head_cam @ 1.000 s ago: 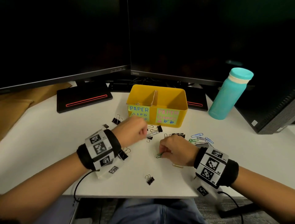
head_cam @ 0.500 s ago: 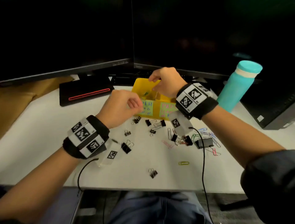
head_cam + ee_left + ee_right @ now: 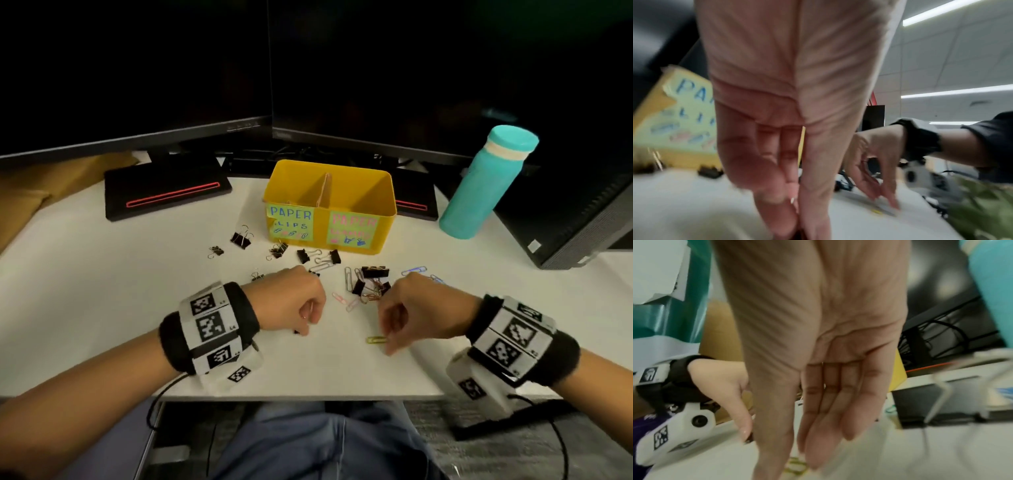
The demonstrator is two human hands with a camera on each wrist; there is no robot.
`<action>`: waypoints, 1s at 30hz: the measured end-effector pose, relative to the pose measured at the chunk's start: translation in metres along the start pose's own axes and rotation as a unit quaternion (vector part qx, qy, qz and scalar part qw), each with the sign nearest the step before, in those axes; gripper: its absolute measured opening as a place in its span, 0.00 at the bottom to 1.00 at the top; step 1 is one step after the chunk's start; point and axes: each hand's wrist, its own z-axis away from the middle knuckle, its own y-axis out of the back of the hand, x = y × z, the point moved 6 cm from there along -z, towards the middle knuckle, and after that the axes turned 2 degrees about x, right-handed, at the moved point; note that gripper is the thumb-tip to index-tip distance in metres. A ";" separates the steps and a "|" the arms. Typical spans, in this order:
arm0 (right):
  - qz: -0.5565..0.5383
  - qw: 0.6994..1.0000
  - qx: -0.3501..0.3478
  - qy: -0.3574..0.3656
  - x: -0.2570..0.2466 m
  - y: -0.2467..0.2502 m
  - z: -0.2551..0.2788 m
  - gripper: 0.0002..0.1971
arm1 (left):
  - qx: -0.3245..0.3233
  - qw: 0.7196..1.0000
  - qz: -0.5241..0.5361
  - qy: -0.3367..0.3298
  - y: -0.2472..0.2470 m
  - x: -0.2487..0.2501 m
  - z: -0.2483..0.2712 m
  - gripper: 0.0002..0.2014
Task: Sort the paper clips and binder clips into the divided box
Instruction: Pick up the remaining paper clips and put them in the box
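Observation:
The yellow divided box stands at the back of the white table, with a label on each half. Loose black binder clips and coloured paper clips lie in front of it. My left hand points down at the table, thumb and fingers pinching a small black binder clip; the right wrist view shows that clip at the thumb tip. My right hand reaches down with straight fingers around a yellow paper clip that lies flat, seen between thumb and fingers.
A teal bottle stands right of the box, with a dark computer case beyond it. Two monitors on black stands fill the back. The table's front edge runs just under my wrists.
My right hand has come back from over the box down to the yellow paper clip. My left hand has dropped from mid-air near the box to the table and onto a small binder clip.

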 end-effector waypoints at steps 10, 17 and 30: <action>0.060 0.984 0.156 -0.062 0.027 0.027 0.003 0.15 | 0.015 0.983 -0.169 -0.073 0.006 0.031 -0.038 0.22; 0.084 0.978 0.157 -0.108 0.028 0.025 -0.006 0.22 | 0.081 0.981 -0.174 -0.027 0.021 0.036 -0.060 0.18; 0.119 0.975 0.161 -0.096 0.016 0.054 0.014 0.18 | 0.162 0.984 -0.056 0.048 0.049 0.007 -0.042 0.15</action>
